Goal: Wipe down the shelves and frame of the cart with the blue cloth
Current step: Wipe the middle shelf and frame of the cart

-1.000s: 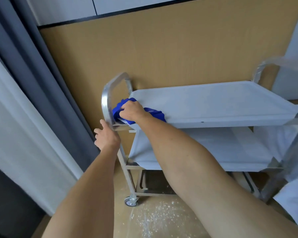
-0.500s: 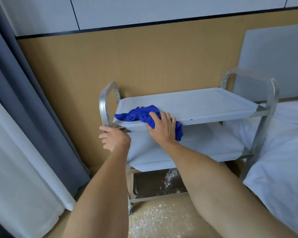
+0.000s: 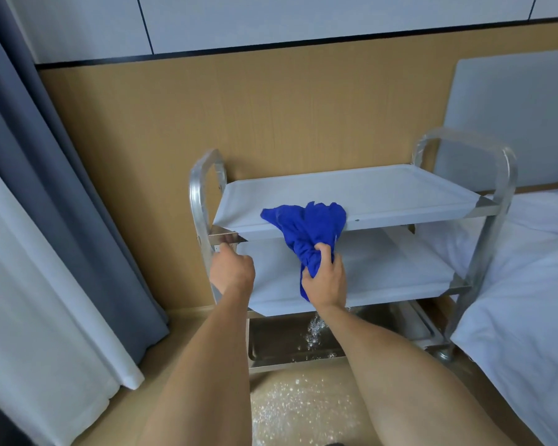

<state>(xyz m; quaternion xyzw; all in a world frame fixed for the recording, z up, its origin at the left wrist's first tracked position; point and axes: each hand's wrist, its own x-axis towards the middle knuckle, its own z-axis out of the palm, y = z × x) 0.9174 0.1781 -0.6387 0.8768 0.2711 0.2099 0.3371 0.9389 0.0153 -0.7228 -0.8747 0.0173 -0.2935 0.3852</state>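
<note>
the cart (image 3: pixel 493 217) stands against the wood-coloured wall (image 3: pixel 303 107), with its long side running left to right along the wall and one curved metal handle at each end. its top shelf (image 3: pixel 384 188) and middle shelf (image 3: pixel 384 265) are pale and flat; the bottom shelf (image 3: pixel 277 342) is bare shiny metal.

the blue cloth (image 3: pixel 306 230) hangs over the front edge of the top shelf, a little left of the middle. its upper part lies spread on the shelf surface, and the rest falls down in front of the middle shelf as a bunched, twisted strip. so its long axis is almost vertical, and the lower end points down toward the person.

the right hand (image 3: pixel 324 281) grips this lower bunched end, with fingers and thumb curled tight around the fabric. the left hand (image 3: pixel 232 272) is at the left upright of the frame, just under the top shelf corner; its fingers are curled in a fist, but i cannot tell if they close around the post.

a grey curtain (image 3: pixel 45 188) hangs at the left, and white bedding (image 3: pixel 529 300) lies at the right, beside the cart.
</note>
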